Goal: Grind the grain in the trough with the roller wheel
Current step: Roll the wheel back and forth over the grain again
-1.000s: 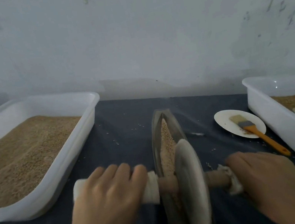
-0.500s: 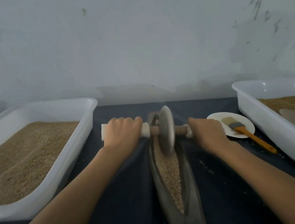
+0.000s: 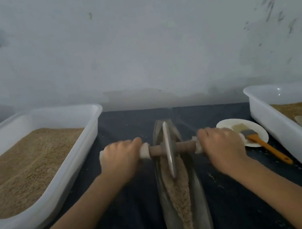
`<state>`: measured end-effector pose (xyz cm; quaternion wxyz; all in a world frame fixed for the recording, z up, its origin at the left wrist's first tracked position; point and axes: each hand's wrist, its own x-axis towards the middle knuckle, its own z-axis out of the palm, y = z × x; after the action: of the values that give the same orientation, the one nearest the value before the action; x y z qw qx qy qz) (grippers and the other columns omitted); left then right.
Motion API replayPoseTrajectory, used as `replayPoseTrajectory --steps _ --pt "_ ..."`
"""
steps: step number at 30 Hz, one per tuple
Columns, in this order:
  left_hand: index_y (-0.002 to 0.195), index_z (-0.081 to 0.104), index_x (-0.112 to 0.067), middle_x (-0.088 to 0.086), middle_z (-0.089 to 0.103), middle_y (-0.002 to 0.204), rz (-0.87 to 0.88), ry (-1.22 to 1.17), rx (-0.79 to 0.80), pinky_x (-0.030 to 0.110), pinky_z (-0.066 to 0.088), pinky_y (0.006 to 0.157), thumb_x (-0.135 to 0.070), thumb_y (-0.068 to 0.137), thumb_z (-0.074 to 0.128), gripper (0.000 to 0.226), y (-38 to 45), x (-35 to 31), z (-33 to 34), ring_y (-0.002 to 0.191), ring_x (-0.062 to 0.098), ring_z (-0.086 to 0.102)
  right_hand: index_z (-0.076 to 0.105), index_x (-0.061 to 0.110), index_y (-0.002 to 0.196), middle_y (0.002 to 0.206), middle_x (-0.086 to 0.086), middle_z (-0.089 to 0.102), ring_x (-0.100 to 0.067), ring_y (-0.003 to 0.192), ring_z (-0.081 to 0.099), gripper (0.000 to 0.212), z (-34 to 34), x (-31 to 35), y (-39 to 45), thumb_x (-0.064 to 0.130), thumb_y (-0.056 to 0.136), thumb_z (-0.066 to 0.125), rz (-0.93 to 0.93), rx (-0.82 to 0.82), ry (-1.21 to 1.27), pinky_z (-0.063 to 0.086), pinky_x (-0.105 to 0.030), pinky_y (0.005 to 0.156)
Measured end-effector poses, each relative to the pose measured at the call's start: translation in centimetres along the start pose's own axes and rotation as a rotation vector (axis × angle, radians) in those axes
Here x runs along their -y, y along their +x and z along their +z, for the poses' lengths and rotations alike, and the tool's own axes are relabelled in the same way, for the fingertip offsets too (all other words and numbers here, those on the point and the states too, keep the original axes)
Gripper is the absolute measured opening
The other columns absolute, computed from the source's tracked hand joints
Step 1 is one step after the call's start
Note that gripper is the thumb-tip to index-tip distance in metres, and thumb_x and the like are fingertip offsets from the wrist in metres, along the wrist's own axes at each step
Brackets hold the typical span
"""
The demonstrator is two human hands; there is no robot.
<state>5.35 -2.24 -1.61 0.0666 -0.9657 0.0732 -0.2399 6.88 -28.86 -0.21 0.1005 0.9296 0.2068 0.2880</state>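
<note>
Grain [image 3: 179, 191] lies in a long pale strip down the middle of the narrow, boat-shaped trough [image 3: 199, 202], which sits lengthwise on the dark-covered desk [image 3: 135, 217], pointing away from the person toward the wall. Standing upright on edge in the far half of the trough is the roller wheel [image 3: 168, 149], a thin stone-coloured disc with its lower rim down in the grain. A wooden axle [image 3: 183, 145] runs through its centre, with white wrapping at each end. The left hand [image 3: 120, 159] is clenched round the left wrapped end, and the right hand [image 3: 221, 146] grips the right end the same way, knuckles up.

A white tub [image 3: 83, 145] of tan grain stands on the left of the desk, and another white tub [image 3: 271, 124] with grain stands on the right. Between the right hand and that tub lies a small white plate [image 3: 225, 124] carrying an orange-handled brush [image 3: 263, 145], whose handle juts off the plate onto the desk. Loose grains dot the cloth.
</note>
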Motion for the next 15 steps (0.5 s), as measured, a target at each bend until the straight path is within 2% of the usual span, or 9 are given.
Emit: replayPoseTrajectory --steps 3,5,7,8,10,11,12,13,15 --pt "0.08 0.041 -0.03 -0.007 0.061 0.077 -0.062 -0.013 0.002 0.029 0.035 0.056 -0.043 0.082 0.063 0.026 4.2 0.7 1.4 0.066 0.018 0.059 0.056 0.011 0.068 0.057 -0.007 0.059 -0.027 0.046 0.055 0.039 1.1 -0.4 4.5 0.012 0.046 0.088 0.063 -0.021 -0.035 0.025 -0.026 0.048" --pt "0.081 0.039 -0.031 -0.006 0.063 0.081 -0.059 -0.006 0.043 0.03 0.034 0.058 -0.045 0.082 0.061 0.026 5.0 0.7 1.2 0.068 0.019 0.057 0.057 0.014 0.076 0.067 -0.005 0.063 -0.027 0.056 0.06 0.031 1.0 -0.3 5.0 0.02 0.061 0.084 0.067 0.021 -0.056 0.024 -0.028 0.05" --pt "0.084 0.037 -0.031 -0.007 0.062 0.084 -0.037 0.015 0.109 0.031 0.032 0.06 -0.041 0.084 0.06 0.025 3.7 0.3 -0.4 0.069 0.019 0.055 0.053 0.02 0.091 0.085 0.0 0.065 -0.024 0.073 0.063 0.022 0.6 -0.3 3.0 0.03 0.08 0.069 0.077 0.117 0.009 0.028 -0.031 0.055" --pt "0.084 0.037 -0.032 -0.008 0.061 0.083 -0.015 0.033 0.129 0.031 0.031 0.059 -0.04 0.083 0.062 0.026 2.2 0.0 -1.4 0.067 0.017 0.053 0.049 0.024 0.093 0.089 0.003 0.064 -0.021 0.078 0.062 0.021 0.1 -0.4 1.3 0.035 0.084 0.064 0.08 0.192 0.072 0.031 -0.031 0.058" --pt "0.081 0.043 -0.031 -0.008 0.057 0.071 0.083 0.059 0.088 0.029 0.028 0.055 -0.037 0.068 0.076 0.035 -2.0 -0.8 -3.8 0.059 0.015 0.054 0.046 0.03 0.087 0.081 0.008 0.059 -0.016 0.072 0.059 0.029 -1.7 -0.4 -2.6 0.042 0.076 0.07 0.072 0.274 0.16 0.037 -0.03 0.057" --pt "0.076 0.048 -0.028 -0.007 0.054 0.063 0.135 0.03 0.04 0.028 0.026 0.051 -0.032 0.055 0.083 0.041 -4.1 -1.1 -5.4 0.052 0.015 0.053 0.047 0.031 0.08 0.071 0.009 0.056 -0.013 0.061 0.056 0.037 -2.9 -0.2 -4.6 0.043 0.065 0.078 0.036 0.249 0.179 0.034 -0.027 0.05" --pt "0.07 0.051 -0.026 -0.006 0.049 0.057 0.19 -0.009 -0.056 0.027 0.024 0.05 -0.025 0.047 0.084 0.04 -5.9 -1.4 -6.6 0.046 0.017 0.05 0.048 0.031 0.071 0.06 0.008 0.052 -0.012 0.049 0.049 0.045 -4.0 -0.1 -6.3 0.043 0.049 0.085 0.001 0.185 0.207 0.024 -0.022 0.042" --pt "0.066 0.051 -0.024 -0.006 0.045 0.055 0.224 -0.038 -0.158 0.027 0.022 0.05 -0.02 0.05 0.08 0.034 -7.4 -1.6 -7.5 0.044 0.018 0.046 0.048 0.03 0.063 0.052 0.008 0.047 -0.01 0.041 0.043 0.05 -5.1 -0.1 -7.6 0.042 0.034 0.088 -0.032 0.105 0.209 0.013 -0.018 0.042" --pt "0.062 0.048 -0.023 -0.004 0.04 0.053 0.257 -0.06 -0.26 0.027 0.022 0.05 -0.017 0.065 0.063 0.016 -9.3 -1.7 -8.2 0.043 0.018 0.042 0.049 0.03 0.056 0.049 0.009 0.042 -0.011 0.036 0.04 0.051 -6.2 -0.3 -9.2 0.039 0.025 0.089 -0.031 0.055 0.226 0.012 -0.017 0.046"
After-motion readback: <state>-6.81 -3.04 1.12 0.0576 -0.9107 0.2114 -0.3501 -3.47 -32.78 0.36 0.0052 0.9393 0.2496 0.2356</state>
